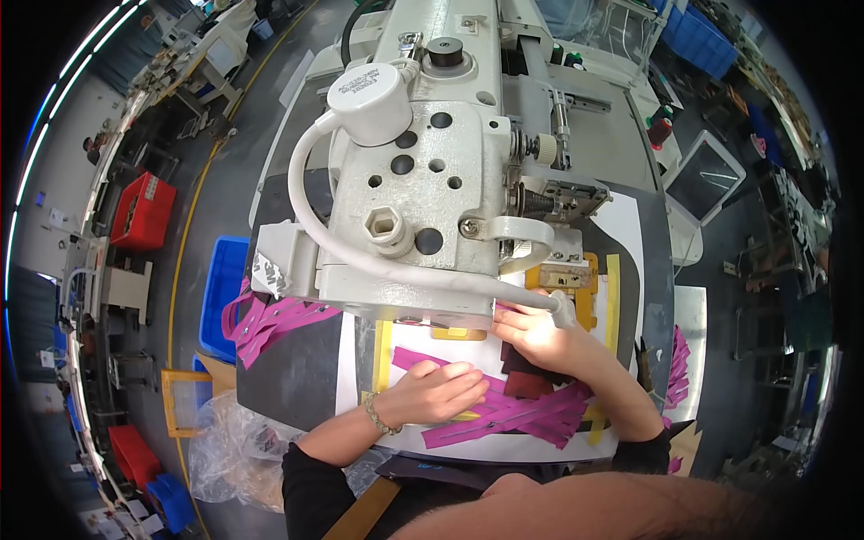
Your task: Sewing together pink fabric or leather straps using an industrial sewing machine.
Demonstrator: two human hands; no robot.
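Several magenta zipper strips (511, 416) lie crossed over one another in front of me, beneath the sewing machine (409, 207). My left hand (436, 393) is above them with its fingers curled and pressed together; what they hold, if anything, is hidden. My right hand (544, 337) reaches under the machine head, its fingers against a bit of magenta zipper strip (507, 306) by a yellow frame (587, 301). The head hides part of that spot. Dark red and black pieces (527, 385) lie between my hands, partly under my right wrist.
More magenta strips (270, 324) hang over the table's left side, near a blue bin (221, 301). Clear plastic bags (238, 450) are bunched at lower left. A white cable (310, 211) loops down along the machine. A tablet-like screen (708, 177) stands at right.
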